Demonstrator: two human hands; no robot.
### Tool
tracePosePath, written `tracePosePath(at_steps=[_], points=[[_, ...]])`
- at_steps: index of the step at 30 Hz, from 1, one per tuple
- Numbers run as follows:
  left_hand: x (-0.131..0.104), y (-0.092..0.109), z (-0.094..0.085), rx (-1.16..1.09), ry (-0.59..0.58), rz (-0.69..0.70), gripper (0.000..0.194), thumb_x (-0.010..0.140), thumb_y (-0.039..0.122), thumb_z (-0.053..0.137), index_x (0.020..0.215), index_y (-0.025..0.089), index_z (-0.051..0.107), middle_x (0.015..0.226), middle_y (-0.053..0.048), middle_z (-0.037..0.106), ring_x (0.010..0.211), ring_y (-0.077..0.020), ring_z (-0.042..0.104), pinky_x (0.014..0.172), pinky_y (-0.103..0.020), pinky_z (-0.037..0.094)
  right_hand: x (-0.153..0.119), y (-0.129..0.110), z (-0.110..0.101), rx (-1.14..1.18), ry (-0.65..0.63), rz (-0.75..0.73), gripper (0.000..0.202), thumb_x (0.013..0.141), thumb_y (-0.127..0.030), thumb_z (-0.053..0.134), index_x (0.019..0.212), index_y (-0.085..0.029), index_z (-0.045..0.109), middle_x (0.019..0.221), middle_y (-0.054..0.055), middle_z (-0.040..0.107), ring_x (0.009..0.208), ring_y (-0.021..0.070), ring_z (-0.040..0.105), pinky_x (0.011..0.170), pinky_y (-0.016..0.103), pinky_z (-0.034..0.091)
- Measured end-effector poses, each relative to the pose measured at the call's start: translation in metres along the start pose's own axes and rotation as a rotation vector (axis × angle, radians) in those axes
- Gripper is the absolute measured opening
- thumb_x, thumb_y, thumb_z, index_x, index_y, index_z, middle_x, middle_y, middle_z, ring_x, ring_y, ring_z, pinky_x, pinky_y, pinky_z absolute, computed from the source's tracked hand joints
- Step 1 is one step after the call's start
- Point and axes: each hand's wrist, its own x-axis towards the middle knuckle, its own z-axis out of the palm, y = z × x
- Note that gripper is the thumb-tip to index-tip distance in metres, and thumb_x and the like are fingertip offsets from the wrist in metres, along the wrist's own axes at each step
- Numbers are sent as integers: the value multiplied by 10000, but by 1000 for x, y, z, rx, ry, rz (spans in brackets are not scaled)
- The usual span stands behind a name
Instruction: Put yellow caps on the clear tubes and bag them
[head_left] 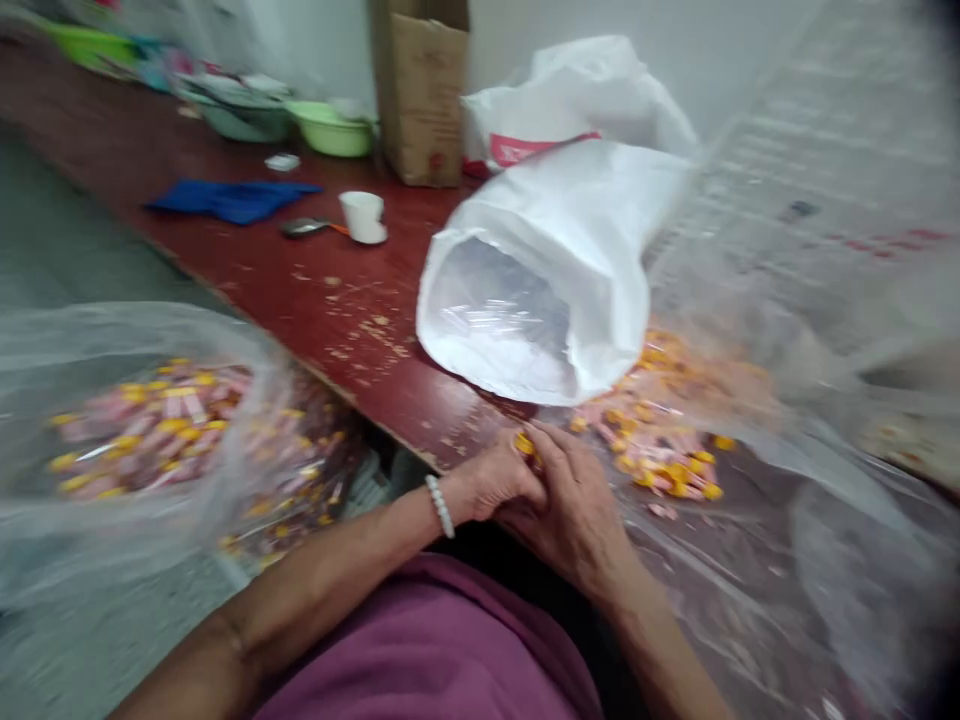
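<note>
My left hand (495,478), with a white bead bracelet (440,506) at its wrist, is closed and pressed against my right hand (581,505) at the table's front edge. A small yellow piece (523,443) shows between the fingers of both hands; its other end is hidden. My right hand is also closed, its fingers curled against the left. Just to the right lies a heap of small pink pieces with yellow ends (675,470), on clear plastic sheeting. More such pieces (176,420) fill a clear plastic bag (45,345) at the left.
A white sack (540,215) with its mouth facing me lies on the dark red table (289,300). Behind it stands a cardboard box (429,105). Farther left are a white cup (363,217), a spoon (306,228), a blue cloth (236,200) and a green basin (334,133).
</note>
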Motion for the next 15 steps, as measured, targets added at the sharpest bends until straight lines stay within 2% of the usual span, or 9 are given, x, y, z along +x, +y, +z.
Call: tracePosePath(at_steps=[4, 7, 10, 12, 15], points=[[-19, 3, -24, -148, 109, -3, 164, 373, 54, 613, 487, 126, 520, 523, 18, 528, 522, -109, 470, 467, -227, 374, 26, -14, 24, -3, 73, -161, 582, 685, -288, 641, 1223, -171, 451, 1089, 150, 571, 966, 304, 536, 796, 465, 476], [-36, 15, -49, -187, 212, 17, 182, 347, 66, 636, 466, 126, 513, 497, 16, 531, 480, -111, 461, 440, -240, 369, 52, -29, 44, 21, 97, -259, 543, 655, -278, 652, 1159, -170, 483, 1006, 140, 580, 910, 304, 534, 745, 450, 488], [-60, 30, -73, -227, 341, 42, 207, 335, 38, 642, 489, 117, 528, 502, 13, 543, 487, -112, 477, 445, -232, 369, 78, -53, 59, 94, 54, -339, 540, 622, -260, 684, 1123, -178, 497, 965, 119, 587, 869, 283, 538, 721, 420, 501], [-77, 39, -89, -239, 440, 61, 219, 341, 13, 635, 514, 112, 543, 520, 14, 554, 503, -112, 494, 465, -228, 375, 91, -71, 69, 151, 14, -356, 605, 607, -247, 708, 1164, -182, 481, 1043, 125, 576, 904, 282, 542, 744, 415, 506], [-101, 50, -112, -295, 540, 72, 199, 373, 14, 616, 541, 111, 570, 523, 16, 558, 503, -108, 509, 504, -234, 395, 104, -93, 85, 204, 4, -321, 767, 603, -281, 744, 1279, -174, 398, 1238, 170, 491, 1064, 339, 505, 834, 483, 480]])
